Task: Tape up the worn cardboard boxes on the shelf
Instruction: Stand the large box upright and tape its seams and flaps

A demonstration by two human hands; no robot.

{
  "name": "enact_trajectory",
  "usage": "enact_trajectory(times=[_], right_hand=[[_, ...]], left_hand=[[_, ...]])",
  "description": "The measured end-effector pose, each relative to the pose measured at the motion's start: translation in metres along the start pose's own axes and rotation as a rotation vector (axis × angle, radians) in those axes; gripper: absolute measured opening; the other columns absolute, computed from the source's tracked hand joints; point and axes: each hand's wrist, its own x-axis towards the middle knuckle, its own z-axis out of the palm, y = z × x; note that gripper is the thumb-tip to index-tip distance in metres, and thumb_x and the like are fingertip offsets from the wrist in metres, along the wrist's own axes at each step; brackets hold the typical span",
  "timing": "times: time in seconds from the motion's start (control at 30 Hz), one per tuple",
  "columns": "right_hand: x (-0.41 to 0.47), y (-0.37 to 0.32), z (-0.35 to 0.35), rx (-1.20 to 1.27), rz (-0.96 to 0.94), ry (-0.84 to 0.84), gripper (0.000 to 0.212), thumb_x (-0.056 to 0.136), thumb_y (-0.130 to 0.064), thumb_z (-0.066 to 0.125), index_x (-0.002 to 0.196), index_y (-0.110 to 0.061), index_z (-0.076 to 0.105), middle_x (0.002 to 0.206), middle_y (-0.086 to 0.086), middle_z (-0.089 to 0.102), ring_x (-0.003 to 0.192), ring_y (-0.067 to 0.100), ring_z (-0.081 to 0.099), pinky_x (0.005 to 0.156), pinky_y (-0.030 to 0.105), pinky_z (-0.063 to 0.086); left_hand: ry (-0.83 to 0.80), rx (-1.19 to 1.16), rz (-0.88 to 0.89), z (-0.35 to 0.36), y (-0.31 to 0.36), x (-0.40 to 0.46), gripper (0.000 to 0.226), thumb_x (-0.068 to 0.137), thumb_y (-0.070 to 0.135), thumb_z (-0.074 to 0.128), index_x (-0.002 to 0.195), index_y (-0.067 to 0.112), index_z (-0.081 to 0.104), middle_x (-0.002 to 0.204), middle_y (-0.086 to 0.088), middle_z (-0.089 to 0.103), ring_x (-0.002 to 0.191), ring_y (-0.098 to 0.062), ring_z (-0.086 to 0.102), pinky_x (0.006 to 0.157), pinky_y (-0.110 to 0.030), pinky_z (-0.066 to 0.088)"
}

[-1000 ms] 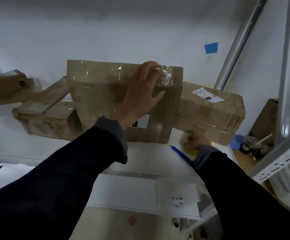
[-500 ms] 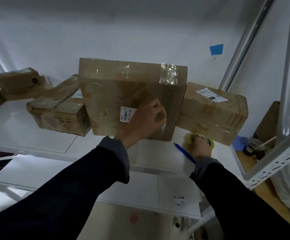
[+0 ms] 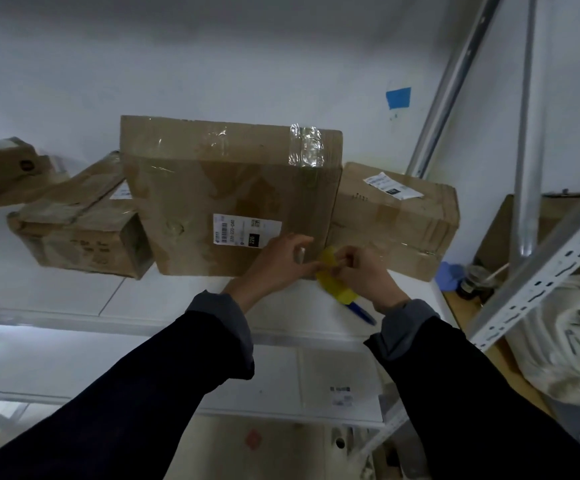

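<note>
1. Gripping yellow tape roll [image 3: 333,277] in right hand [image 3: 364,273], low against the front right corner of the tall cardboard box [image 3: 226,202] on the shelf [image 3: 73,296].
2. Pinching at the tape end with left hand [image 3: 278,259]; likely starting a fresh strip.
3. Next: pull a length, press along the box's right edge.

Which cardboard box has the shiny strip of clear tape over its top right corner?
The tall upright brown cardboard box in the middle, with the white barcode label on its front; the neighbouring boxes show no such strip.
</note>
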Motion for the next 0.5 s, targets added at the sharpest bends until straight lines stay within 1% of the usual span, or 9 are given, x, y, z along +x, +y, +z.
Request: enact_trajectory(times=[0.07,0.1,0.13,0.17,0.2,0.23,0.3,0.43,0.5], right_hand=[[-0.007,-0.01,-0.001,0.044,-0.031,-0.04,0.021,0.09,-0.003,0.061,0.099,0.016,0.06,0.078,0.01,0.044,0.072,0.02,0.04,0.054,0.025,0.03],[-0.008,-0.015,0.0,0.058,-0.038,-0.062,0.015,0.091,-0.004,0.061,0.093,0.011,0.062,0.079,0.01,0.046,0.074,0.02,0.041,0.056,0.025,0.032],[-0.01,-0.02,0.0,0.072,-0.042,-0.082,0.007,0.091,-0.006,0.062,0.087,-0.001,0.064,0.081,0.011,0.05,0.075,0.021,0.044,0.059,0.027,0.035],[-0.01,-0.024,0.001,0.093,-0.052,-0.093,0.008,0.091,-0.008,0.064,0.084,-0.012,0.064,0.083,0.013,0.054,0.077,0.02,0.047,0.063,0.029,0.038],[-0.01,-0.029,0.002,0.102,-0.057,-0.099,0.009,0.091,-0.011,0.066,0.085,-0.018,0.065,0.088,0.013,0.059,0.079,0.02,0.05,0.066,0.031,0.041],[-0.009,-0.033,0.005,0.108,-0.061,-0.109,0.005,0.091,-0.012,0.067,0.091,-0.017,0.067,0.094,0.012,0.063,0.082,0.019,0.052,0.069,0.031,0.043],[-0.007,-0.04,0.011,0.118,-0.061,-0.13,0.015,0.092,-0.015,0.067,0.106,-0.013,0.069,0.103,0.008,0.064,0.088,0.018,0.054,0.074,0.031,0.045],[-0.004,-0.055,0.022,0.148,-0.075,-0.177,0.011,0.091,-0.018,0.068,0.101,-0.02,0.069,0.095,-0.003,0.062,0.082,0.01,0.055,0.065,0.021,0.045],[-0.004,-0.061,0.027,0.166,-0.103,-0.203,0.012,0.091,-0.017,0.067,0.102,-0.018,0.071,0.093,-0.003,0.063,0.082,0.009,0.055,0.065,0.018,0.044]], left_hand=[[0.016,-0.08,0.01,-0.001,-0.003,-0.003,0.056,0.086,0.042,0.076,0.134,0.017,0.062,0.127,0.001,0.064,0.11,-0.009,0.06,0.092,-0.023,0.047],[0.034,-0.108,0.021,-0.002,-0.004,-0.004,0.048,0.086,0.039,0.077,0.127,0.017,0.067,0.117,0.004,0.068,0.101,-0.004,0.062,0.091,-0.023,0.05],[0.059,-0.12,0.033,-0.004,-0.005,-0.006,0.039,0.085,0.036,0.078,0.119,0.017,0.072,0.108,0.006,0.069,0.094,0.001,0.062,0.089,-0.023,0.052],[0.091,-0.123,0.04,-0.006,-0.006,-0.007,0.032,0.084,0.032,0.079,0.113,0.018,0.074,0.101,0.009,0.07,0.09,0.002,0.063,0.087,-0.023,0.053],[0.126,-0.127,0.041,-0.009,-0.008,-0.009,0.025,0.084,0.029,0.08,0.106,0.02,0.076,0.094,0.011,0.071,0.088,0.002,0.065,0.084,-0.023,0.054],[0.162,-0.127,0.039,-0.012,-0.01,-0.01,0.018,0.083,0.024,0.081,0.1,0.022,0.077,0.088,0.014,0.071,0.085,0.0,0.067,0.083,-0.024,0.056],[0.222,-0.11,0.033,-0.018,-0.015,-0.013,0.01,0.084,0.017,0.081,0.092,0.022,0.078,0.08,0.017,0.07,0.082,-0.001,0.068,0.081,-0.024,0.057],[0.267,-0.118,-0.014,-0.031,-0.027,-0.02,0.004,0.088,0.016,0.076,0.091,0.015,0.078,0.089,0.006,0.074,0.088,-0.005,0.067,0.081,-0.019,0.055],[0.267,-0.161,-0.065,-0.039,-0.032,-0.025,0.012,0.094,0.021,0.07,0.094,0.011,0.077,0.098,0.001,0.073,0.093,-0.008,0.066,0.082,-0.018,0.054]])
